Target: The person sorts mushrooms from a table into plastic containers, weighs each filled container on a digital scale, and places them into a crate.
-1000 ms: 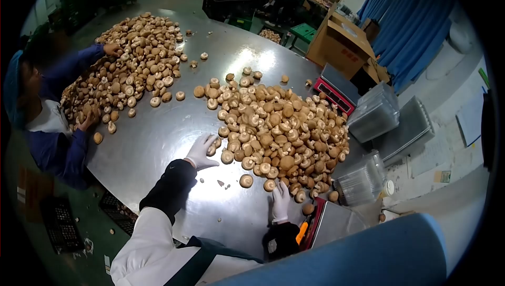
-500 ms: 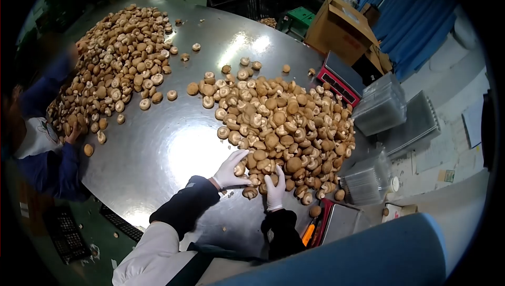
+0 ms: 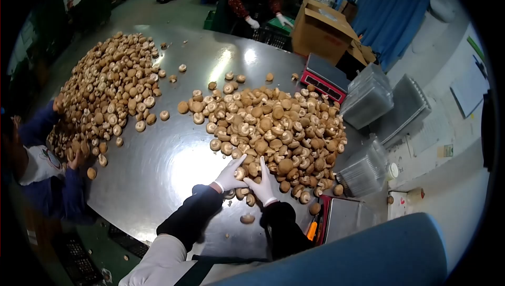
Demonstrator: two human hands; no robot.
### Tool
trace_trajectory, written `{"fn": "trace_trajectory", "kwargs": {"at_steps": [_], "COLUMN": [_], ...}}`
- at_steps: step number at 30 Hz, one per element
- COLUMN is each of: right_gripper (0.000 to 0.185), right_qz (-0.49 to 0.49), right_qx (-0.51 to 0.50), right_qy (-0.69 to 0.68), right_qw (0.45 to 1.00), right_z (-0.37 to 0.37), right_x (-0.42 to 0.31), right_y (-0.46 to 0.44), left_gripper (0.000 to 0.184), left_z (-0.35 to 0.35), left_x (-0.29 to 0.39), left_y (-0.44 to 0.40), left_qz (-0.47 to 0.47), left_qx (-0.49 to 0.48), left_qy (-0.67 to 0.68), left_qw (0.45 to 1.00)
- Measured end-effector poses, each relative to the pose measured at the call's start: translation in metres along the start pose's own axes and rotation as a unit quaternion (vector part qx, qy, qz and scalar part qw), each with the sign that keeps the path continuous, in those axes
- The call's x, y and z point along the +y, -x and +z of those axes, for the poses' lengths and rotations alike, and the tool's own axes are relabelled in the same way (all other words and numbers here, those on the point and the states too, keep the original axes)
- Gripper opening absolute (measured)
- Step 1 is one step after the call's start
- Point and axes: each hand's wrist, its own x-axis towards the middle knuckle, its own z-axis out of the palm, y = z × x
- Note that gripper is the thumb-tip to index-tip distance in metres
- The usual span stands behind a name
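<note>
A big heap of brown shiitake mushrooms (image 3: 279, 133) lies on a shiny metal table (image 3: 137, 181). My left hand (image 3: 230, 176), in a white glove, is at the heap's near left edge with its fingers stretched out beside a few mushrooms. Facing it, my right hand (image 3: 263, 185), also gloved, points its fingers up into the heap, thumb toward the left hand. Several mushrooms sit between the two open hands, touched by the fingers. Just below the hands, a few mushrooms are partly covered, and one loose mushroom (image 3: 247, 218) lies nearer to me.
At left, a co-worker's hands (image 3: 78, 155) touch a second mushroom heap (image 3: 113, 86). Red scales stand at the far right (image 3: 323, 78) and near right (image 3: 342, 220), beside clear plastic trays (image 3: 368, 96). An orange-handled tool (image 3: 312, 230) lies by the near scale. Behind are a cardboard box (image 3: 323, 31) and another person.
My right hand has moved left, closer to my left hand, around the mushrooms. One mushroom now lies apart below the hands. The view has tilted up, showing more of the person behind.
</note>
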Motion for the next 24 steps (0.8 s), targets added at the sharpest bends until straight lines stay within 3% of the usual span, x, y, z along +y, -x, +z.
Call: {"fn": "trace_trajectory", "kwargs": {"at_steps": [2,6,14,17,18,19,21,23,24], "right_gripper": [0.084,0.066,0.058,0.058,0.058,0.059,0.058,0.057,0.057], "right_qz": [0.013,-0.033,-0.066,-0.085,-0.080,-0.079,-0.098,-0.062,-0.073], "right_qx": [-0.028,0.000,0.093,0.119,0.128,0.130,0.167,0.191,0.216], "right_qy": [-0.071,-0.069,-0.111,-0.121,-0.122,-0.146,-0.022,-0.101,-0.043], "right_qw": [0.997,0.997,0.987,0.982,0.981,0.977,0.981,0.974,0.973], "right_z": [-0.003,0.004,-0.041,-0.076,-0.088,-0.104,-0.142,-0.168,-0.186], "right_x": [0.004,0.006,-0.050,-0.066,-0.064,-0.075,-0.092,-0.085,-0.085], "right_y": [-0.010,0.001,0.043,0.070,0.081,0.094,0.123,0.152,0.167], "left_gripper": [0.094,0.081,0.071,0.073,0.074,0.075,0.077,0.077,0.075], "left_z": [-0.008,-0.014,-0.017,0.007,0.015,0.030,0.059,0.092,0.107], "left_x": [0.002,0.008,0.105,0.132,0.155,0.162,0.178,0.205,0.224], "left_y": [-0.006,0.003,0.019,0.020,0.024,0.024,0.024,0.026,0.025], "left_qz": [-0.020,-0.015,0.050,0.106,0.060,0.081,0.122,0.137,0.179], "left_qx": [-0.024,-0.031,-0.060,-0.068,-0.089,-0.101,-0.125,-0.154,-0.167], "left_qy": [0.019,0.077,0.075,0.027,0.093,0.103,0.125,0.139,0.100], "left_qw": [0.999,0.996,0.994,0.992,0.990,0.986,0.977,0.969,0.964]}}
